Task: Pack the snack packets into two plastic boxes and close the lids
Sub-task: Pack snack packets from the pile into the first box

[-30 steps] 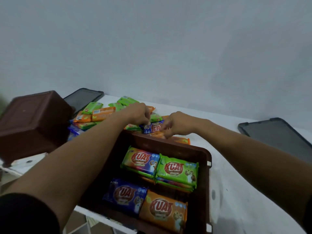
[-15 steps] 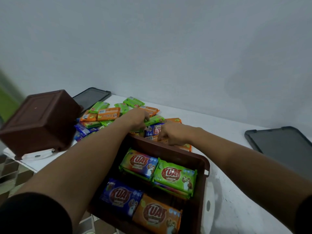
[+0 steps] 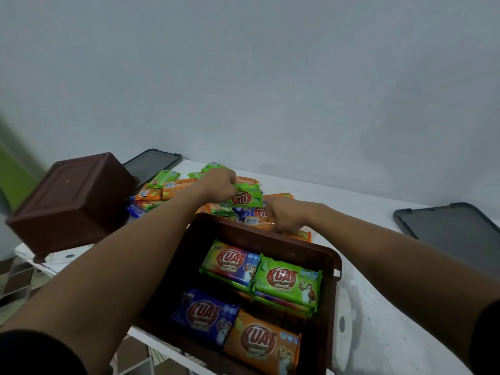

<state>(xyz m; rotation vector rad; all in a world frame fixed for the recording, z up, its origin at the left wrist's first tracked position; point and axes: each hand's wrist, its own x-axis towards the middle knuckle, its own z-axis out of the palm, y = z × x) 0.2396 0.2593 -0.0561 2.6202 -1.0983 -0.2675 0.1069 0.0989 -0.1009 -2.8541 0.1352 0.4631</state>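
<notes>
— Packing flat, side by side, into the open box (image 3: 334, 257) nearest, probably saving room for more packets (image 3: 286, 280).

— Beyond it, gripping a green packet (image 3: 247, 197) in the left hand (image 3: 217, 185), just above the pile (image 3: 167, 189). Curling the right hand (image 3: 284, 216) into that pile; grasping anything or not, impossible telling.

— Leaving the second box (image 3: 73, 201) upturned, far left, awaiting its turn.

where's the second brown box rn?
Head view, far left: the second brown box sits bottom-up at the left edge of the table, just left of the loose packet pile and in front of a dark lid.
</notes>
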